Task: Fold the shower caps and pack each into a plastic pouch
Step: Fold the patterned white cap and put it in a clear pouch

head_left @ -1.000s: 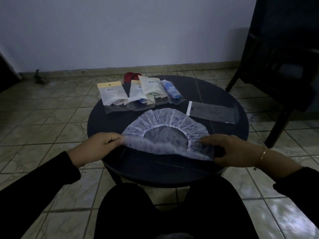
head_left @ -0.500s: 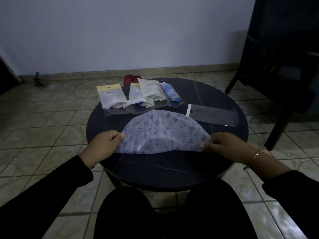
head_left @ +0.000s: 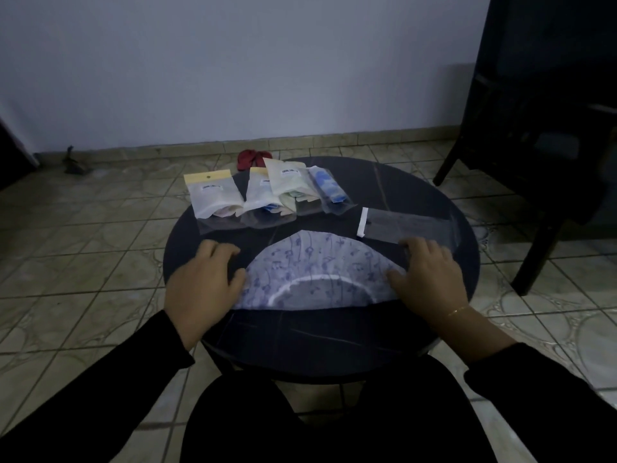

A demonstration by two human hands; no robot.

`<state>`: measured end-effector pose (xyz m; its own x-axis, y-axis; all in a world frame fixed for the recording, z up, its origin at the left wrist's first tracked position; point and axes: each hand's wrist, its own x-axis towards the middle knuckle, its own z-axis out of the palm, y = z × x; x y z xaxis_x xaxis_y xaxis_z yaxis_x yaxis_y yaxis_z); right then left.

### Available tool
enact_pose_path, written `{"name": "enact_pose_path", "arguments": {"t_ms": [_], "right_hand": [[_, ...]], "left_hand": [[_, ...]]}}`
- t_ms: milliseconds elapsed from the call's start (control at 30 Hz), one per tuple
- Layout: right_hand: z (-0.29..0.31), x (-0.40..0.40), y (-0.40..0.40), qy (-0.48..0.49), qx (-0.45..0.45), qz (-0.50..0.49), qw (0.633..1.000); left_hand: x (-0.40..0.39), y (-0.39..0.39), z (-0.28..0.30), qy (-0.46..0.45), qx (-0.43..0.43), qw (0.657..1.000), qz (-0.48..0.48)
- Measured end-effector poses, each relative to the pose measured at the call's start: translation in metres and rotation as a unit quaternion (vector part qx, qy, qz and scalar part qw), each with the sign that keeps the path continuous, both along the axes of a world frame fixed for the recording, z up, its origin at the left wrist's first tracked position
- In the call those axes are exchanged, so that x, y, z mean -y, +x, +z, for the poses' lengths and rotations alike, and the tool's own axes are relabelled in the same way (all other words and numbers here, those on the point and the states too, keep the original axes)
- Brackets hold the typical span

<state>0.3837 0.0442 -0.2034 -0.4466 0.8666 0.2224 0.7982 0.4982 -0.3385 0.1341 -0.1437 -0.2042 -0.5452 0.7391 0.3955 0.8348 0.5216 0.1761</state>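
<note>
A pale blue patterned shower cap (head_left: 314,272) lies folded in a half-circle on the round dark table (head_left: 334,332). My left hand (head_left: 203,285) lies flat over its left corner, fingers spread. On the cap's right corner rests my right hand (head_left: 427,275), also flat. An empty clear plastic pouch (head_left: 404,225) with a white strip lies just beyond the cap at the right. Several filled pouches (head_left: 263,195) sit in a row at the table's far side.
A red cloth (head_left: 252,157) lies behind the pouches at the table's far edge. A dark chair (head_left: 541,128) stands at the right on the tiled floor. My knees are under the table's near edge.
The cap has gone from opened flat to folded in half. Both hands let go of its pinched corners and now lie flat on them.
</note>
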Motion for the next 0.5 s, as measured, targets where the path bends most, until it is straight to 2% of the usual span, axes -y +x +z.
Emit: {"name": "enact_pose_path", "arguments": {"t_ms": [67,100,167,233,333,400,500], "right_hand": [[0.007,0.008,-0.008,0.082,-0.029,0.052,0.995],[0.011,0.011,-0.014,0.103,-0.033,0.098,0.989],[0.017,0.016,-0.030,0.103,0.006,0.198,0.975],[0.014,0.018,-0.046,0.065,0.077,0.264,0.959],[-0.002,0.011,-0.059,-0.032,0.161,0.266,0.950],[-0.011,0.005,-0.062,-0.083,0.179,0.259,0.946],[-0.014,0.001,-0.066,-0.092,0.189,0.253,0.944]], "left_hand": [[-0.008,0.008,0.008,0.072,-0.048,0.990,-0.114],[-0.015,0.012,0.012,0.067,-0.069,0.980,-0.175],[-0.032,0.022,0.014,-0.007,-0.072,0.965,-0.252],[-0.050,0.028,0.009,-0.106,-0.041,0.956,-0.271],[-0.069,0.024,-0.007,-0.229,0.027,0.940,-0.251],[-0.074,0.020,-0.014,-0.253,0.063,0.936,-0.239],[-0.076,0.020,-0.018,-0.268,0.085,0.932,-0.231]]}}
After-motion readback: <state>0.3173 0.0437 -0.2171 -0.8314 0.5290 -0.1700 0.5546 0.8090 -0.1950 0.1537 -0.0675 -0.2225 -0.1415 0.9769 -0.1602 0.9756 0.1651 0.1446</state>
